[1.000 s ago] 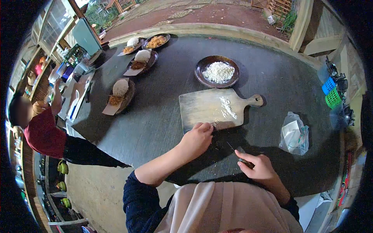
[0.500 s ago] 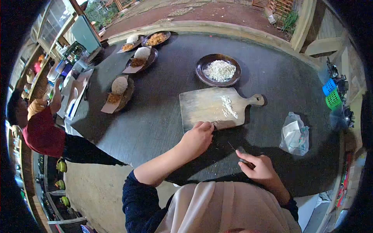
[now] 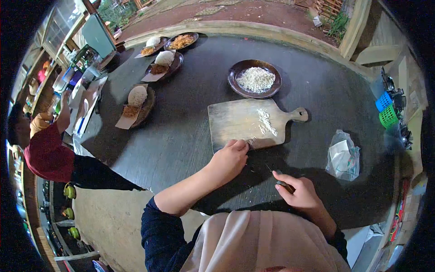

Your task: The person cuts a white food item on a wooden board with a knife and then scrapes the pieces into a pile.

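My left hand is closed at the near edge of the wooden cutting board. Its fingers curl downward, and whatever is in them is hidden. Right of it, my right hand grips a knife by its dark handle. The thin blade points up and left, just off the board's near edge. White shreds lie on the board's right half, with a few bits near my left fingertips. Behind the board stands a dark plate with a heap of white shreds.
Plates with rice and orange-brown food line the left side. An orange shredded dish is at the back. A plastic bag lies right. Another person in a red sleeve works at the left edge. Coloured baskets hang right.
The knife and my right hand have shifted slightly, the handle now lying more snugly in the fingers. My left hand stays at the board's near edge. The view has shifted a little.
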The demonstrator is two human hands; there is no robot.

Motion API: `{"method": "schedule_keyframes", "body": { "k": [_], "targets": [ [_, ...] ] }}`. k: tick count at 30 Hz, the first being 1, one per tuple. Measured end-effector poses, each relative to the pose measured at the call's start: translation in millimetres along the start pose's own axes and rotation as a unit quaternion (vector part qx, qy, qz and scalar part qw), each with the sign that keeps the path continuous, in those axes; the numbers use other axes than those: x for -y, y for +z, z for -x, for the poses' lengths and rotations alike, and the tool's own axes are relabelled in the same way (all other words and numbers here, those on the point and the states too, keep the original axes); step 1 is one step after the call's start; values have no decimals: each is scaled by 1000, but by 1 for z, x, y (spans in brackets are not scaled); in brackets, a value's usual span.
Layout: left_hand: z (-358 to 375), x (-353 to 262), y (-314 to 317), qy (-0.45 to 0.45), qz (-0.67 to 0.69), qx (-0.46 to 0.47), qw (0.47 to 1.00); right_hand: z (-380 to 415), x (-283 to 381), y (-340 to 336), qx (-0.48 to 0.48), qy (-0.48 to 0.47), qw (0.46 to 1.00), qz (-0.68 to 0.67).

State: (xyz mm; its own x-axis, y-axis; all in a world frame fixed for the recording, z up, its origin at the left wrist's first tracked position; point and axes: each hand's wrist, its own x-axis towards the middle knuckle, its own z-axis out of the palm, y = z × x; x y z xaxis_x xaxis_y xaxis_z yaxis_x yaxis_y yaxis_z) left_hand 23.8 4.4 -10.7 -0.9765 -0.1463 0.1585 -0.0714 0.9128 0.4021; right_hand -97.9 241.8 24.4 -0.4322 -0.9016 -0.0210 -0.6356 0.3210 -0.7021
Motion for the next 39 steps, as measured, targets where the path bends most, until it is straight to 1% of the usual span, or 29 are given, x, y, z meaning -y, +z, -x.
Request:
{"method": "schedule_keyframes", "body": {
  "k": [2, 3, 5, 6, 8, 9, 11, 12, 14, 15, 17, 20, 24, 26, 27, 29, 33, 35, 36, 38, 39],
  "targets": [
    [-2, 4, 0, 68, -82, 21, 994, -5, 0, 3, -13, -9, 1000, -9],
    [-2, 2, -2, 72, -82, 24, 994, -8, 0, 6, -15, -8, 1000, 3],
    [-1, -4, -9, 63, -58, -6, 996, -10, 0, 7, -24, -15, 1000, 10],
    [-1, -5, -9, 66, -60, -6, 996, -8, 1, 5, -27, -15, 999, 9],
    [0, -5, -7, 9, -16, 16, 1000, -5, 4, -4, -5, -5, 1000, 0],
    [0, -3, -6, 9, -20, 12, 1000, -1, 2, -8, -7, -9, 1000, 1],
    [-1, -1, -3, 37, -49, 12, 998, 9, -6, -16, 22, 9, 999, -23],
    [-3, -3, -5, 32, -51, 6, 998, 8, -6, -18, 25, 3, 1000, -20],
    [-3, -5, -8, 11, -61, 39, 997, 9, -7, -17, 1, -28, 999, -41],
    [-1, -5, -7, 11, -61, 43, 997, 10, -7, -16, 2, -26, 999, -45],
    [-1, -2, -3, -6, -33, 23, 999, 9, -7, -14, 7, -26, 998, -56],
    [-1, -2, -2, -6, -23, 9, 1000, 9, -9, -12, 10, -21, 1000, -19],
    [0, 1, 3, -8, -25, 7, 1000, 8, -9, -10, 12, -18, 1000, -21],
    [0, 1, 2, 10, -32, -7, 999, 6, -3, -13, 41, 15, 999, -3],
    [0, 1, 1, 10, -31, -7, 999, 6, -4, -12, 42, 15, 999, -2],
    [-1, -1, -3, 6, -15, 3, 1000, 5, -7, -9, 8, -31, 999, -11],
    [0, 1, -2, 9, -19, -2, 1000, 6, -8, -6, -6, -39, 998, -44],
    [0, 3, 2, 16, -27, -1, 1000, 5, -7, -9, 26, 8, 999, -24],
    [0, 3, 1, 14, -27, -2, 1000, 5, -8, -9, 28, 7, 999, -23],
    [0, 3, -1, 48, -62, 0, 997, 6, -9, -7, 19, 2, 999, -34],
    [0, 3, -1, 46, -61, 0, 997, 5, -8, -8, 21, 2, 999, -34]
  ]
}}
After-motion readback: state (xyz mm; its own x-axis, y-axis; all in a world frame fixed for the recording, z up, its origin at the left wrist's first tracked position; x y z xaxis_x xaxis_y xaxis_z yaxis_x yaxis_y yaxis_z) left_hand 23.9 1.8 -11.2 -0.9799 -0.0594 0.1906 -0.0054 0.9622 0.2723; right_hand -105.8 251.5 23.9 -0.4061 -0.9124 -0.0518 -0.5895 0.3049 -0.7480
